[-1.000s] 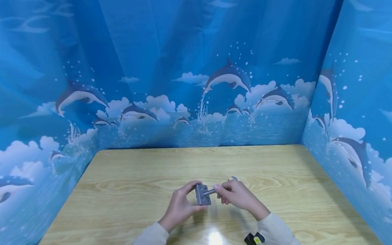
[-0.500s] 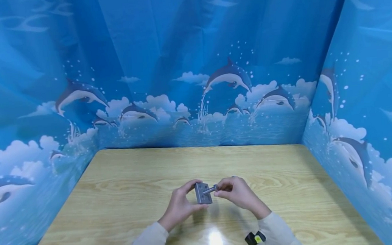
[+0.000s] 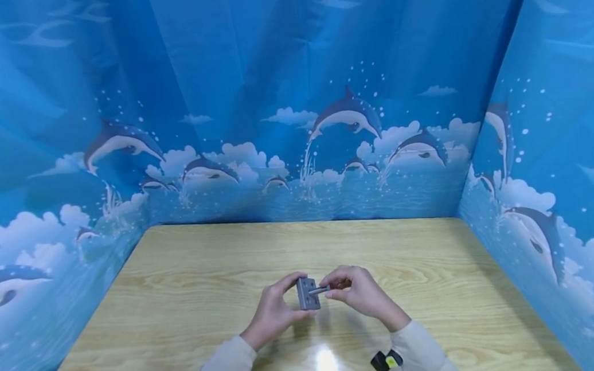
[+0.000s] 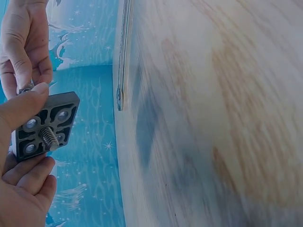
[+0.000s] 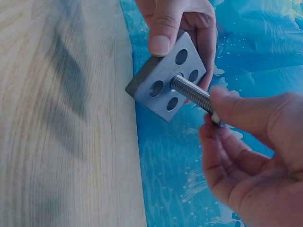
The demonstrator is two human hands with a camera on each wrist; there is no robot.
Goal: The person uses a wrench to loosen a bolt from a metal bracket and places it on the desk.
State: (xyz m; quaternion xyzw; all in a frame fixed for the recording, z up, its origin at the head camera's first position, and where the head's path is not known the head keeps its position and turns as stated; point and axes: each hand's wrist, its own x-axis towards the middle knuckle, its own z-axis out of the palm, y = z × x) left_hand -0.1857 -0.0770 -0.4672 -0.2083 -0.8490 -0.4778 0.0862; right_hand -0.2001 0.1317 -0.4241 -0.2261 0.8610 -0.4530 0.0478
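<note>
My left hand [image 3: 273,312] holds a grey square plate [image 5: 165,71] by opposite edges, thumb on one side and fingers on the other. Holes pierce the plate near its corners. Through its centre runs a threaded bolt [image 5: 191,90]. In the left wrist view, the bolt's threaded end [image 4: 49,138] sticks out of the plate's ribbed back. My right hand [image 3: 364,294] pinches the other end of the bolt between thumb and fingers, which partly hide the bolt's head. Both hands are above the table.
A light wood-grain table [image 3: 204,261] lies below the hands. Blue curtains [image 3: 248,85] printed with dolphins hang behind it and along both sides. Black bands [image 3: 386,363] show at both sleeves.
My right fingers have shifted around the bolt's head, opening to show it half a second ago and closing over it again now. My left hand and the plate have stayed nearly still.
</note>
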